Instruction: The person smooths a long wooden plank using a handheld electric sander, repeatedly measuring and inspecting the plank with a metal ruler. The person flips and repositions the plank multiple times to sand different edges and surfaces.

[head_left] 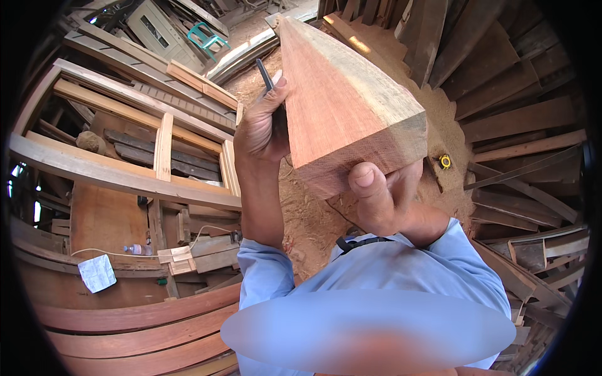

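Observation:
A thick, square-cut wooden beam (345,94), reddish with a pale streak along its right side, is held up in front of me. It stretches away from me, with its sawn near end towards my body. My left hand (263,122) is closed against the beam's left side, its other fingers partly hidden. A thin, dark, flat stick-like thing (264,74) juts up by that thumb; its kind is unclear. At the near end, my right hand (392,197) grips from below, the thumb pressed on the end face and the fingers mostly hidden beneath.
To the left lie a wooden frame (94,160), a plastic bottle (138,249) and a paper sheet (97,273). A yellow tape measure (444,161) lies to the right, near many leaning planks (520,119). Sawdust covers the floor (313,232). A green chair (207,39) stands far off.

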The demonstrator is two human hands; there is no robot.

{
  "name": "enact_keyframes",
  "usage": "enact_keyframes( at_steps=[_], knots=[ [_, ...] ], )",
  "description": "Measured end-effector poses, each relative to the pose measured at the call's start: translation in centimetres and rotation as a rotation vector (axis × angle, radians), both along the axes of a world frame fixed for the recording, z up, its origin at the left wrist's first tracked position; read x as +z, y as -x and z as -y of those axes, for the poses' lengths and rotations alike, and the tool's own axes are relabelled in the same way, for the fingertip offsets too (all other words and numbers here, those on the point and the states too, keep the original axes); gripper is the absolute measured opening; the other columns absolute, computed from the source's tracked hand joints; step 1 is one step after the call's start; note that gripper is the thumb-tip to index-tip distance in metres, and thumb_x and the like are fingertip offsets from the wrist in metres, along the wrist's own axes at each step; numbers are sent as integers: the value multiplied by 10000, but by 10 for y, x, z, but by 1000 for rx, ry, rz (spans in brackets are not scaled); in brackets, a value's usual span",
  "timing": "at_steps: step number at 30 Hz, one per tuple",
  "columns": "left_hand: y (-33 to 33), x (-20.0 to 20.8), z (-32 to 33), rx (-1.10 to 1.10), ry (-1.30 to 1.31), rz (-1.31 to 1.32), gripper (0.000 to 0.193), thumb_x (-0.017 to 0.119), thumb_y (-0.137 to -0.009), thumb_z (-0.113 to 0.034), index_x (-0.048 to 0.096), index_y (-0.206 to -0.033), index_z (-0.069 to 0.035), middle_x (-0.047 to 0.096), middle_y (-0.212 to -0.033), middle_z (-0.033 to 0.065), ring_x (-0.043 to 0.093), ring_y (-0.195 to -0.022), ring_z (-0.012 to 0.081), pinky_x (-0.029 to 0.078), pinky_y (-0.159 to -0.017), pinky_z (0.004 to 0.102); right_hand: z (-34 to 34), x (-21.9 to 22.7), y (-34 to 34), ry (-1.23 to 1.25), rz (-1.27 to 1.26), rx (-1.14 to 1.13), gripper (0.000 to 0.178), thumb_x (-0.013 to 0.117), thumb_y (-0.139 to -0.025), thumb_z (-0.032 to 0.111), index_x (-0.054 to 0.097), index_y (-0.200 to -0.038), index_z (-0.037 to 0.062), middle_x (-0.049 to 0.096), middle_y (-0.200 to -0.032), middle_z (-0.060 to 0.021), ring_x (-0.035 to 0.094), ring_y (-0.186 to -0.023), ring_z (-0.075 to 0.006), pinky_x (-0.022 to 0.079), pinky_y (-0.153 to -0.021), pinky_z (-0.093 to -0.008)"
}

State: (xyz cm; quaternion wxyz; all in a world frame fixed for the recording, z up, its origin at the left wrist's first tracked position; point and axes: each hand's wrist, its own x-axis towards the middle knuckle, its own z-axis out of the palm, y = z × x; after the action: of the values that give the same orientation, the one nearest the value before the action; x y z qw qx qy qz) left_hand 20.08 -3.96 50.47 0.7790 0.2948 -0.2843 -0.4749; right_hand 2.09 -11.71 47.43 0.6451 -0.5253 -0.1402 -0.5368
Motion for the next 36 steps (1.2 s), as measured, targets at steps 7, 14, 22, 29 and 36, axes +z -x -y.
enact_keyframes(
  at_steps=[7, 14, 22, 29, 36],
  knots=[
    [3, -3, 3, 7, 4, -22, 544, 574, -1022, -182, 351, -1457, 57, 598, -1307, 207, 644, -1173, 251, 571, -979, 392, -3, -2, 7, -37, -39, -47, 955, 702, -828, 157, 79, -1490, -137, 369, -1417, -326, 487, -1302, -370, 388, -1104, -457],
    [3, -4, 7, 9, -17, -30, 550, 563, -1016, -164, 334, -1464, 59, 592, -1304, 216, 635, -1187, 258, 562, -987, 394, 1, 1, 6, -71, 6, -2, 944, 702, -827, 139, 86, -1489, -132, 377, -1414, -323, 491, -1299, -369, 397, -1098, -458],
    [40, -33, 16, 74, 15, -173, 559, 504, -1006, -237, 339, -1475, 18, 553, -1338, 219, 600, -1228, 284, 506, -1056, 433, 25, 8, 17, 144, -109, 33, 977, 761, -828, 181, 123, -1514, -97, 305, -1477, -325, 310, -1433, -389, 257, -1174, -445],
    [75, -45, 36, 130, 116, -243, 628, 445, -1043, -439, 359, -1488, -5, 534, -1375, 241, 592, -1241, 312, 495, -1076, 443, 52, 17, 27, 368, -301, -22, 1067, 822, -745, 328, 223, -1538, -60, 269, -1571, -217, 277, -1474, -328, 213, -1208, -428],
    [85, -45, 48, 234, 116, -235, 638, 408, -1052, -462, 356, -1488, 2, 535, -1380, 239, 590, -1245, 332, 494, -1087, 452, 57, 25, 26, 365, -302, 5, 1075, 808, -714, 358, 265, -1536, -74, 377, -1502, -225, 366, -1425, -312, 243, -1190, -406]
  ],
)
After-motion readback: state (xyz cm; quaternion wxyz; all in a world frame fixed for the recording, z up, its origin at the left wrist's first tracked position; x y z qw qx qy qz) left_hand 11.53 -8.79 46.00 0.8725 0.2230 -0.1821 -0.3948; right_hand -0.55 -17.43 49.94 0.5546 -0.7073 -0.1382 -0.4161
